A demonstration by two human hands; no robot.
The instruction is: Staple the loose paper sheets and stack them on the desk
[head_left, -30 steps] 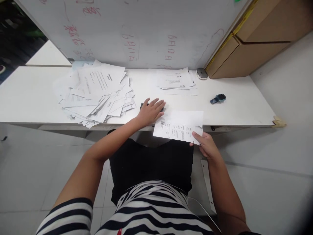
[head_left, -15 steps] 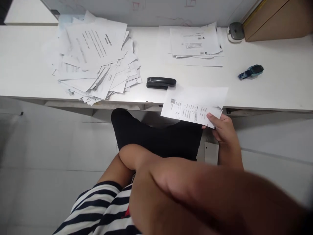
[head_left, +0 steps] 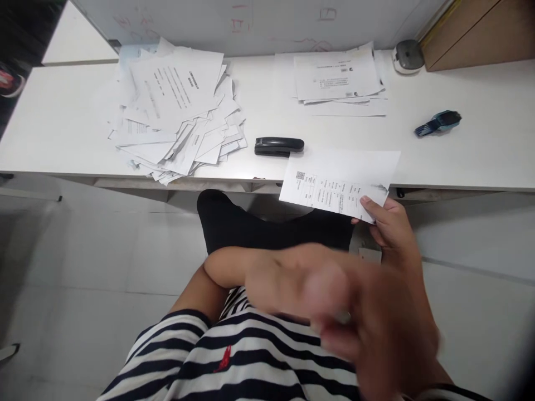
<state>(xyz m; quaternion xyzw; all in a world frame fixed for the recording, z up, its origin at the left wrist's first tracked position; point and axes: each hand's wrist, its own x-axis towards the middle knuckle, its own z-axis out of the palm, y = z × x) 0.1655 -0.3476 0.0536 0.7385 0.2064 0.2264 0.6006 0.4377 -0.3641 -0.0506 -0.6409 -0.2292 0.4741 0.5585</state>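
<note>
My right hand (head_left: 387, 223) pinches the lower right corner of a printed sheet of paper (head_left: 338, 182) that hangs over the front edge of the white desk (head_left: 460, 161). My left hand (head_left: 368, 323) is raised close to the camera over my striped shirt, smeared by motion, so its fingers cannot be read. A black stapler (head_left: 278, 146) lies on the desk just left of the held sheet.
A messy pile of printed sheets (head_left: 175, 106) covers the desk's left part. A smaller neat stack of papers (head_left: 338, 78) lies at the back. A small blue-black object (head_left: 438, 122) sits at right, a grey round device (head_left: 406, 55) by a cardboard box (head_left: 476, 28).
My left hand left the stapler on the desk and swung back up toward the camera. The right hand keeps the sheet in place. The view tilted down.
</note>
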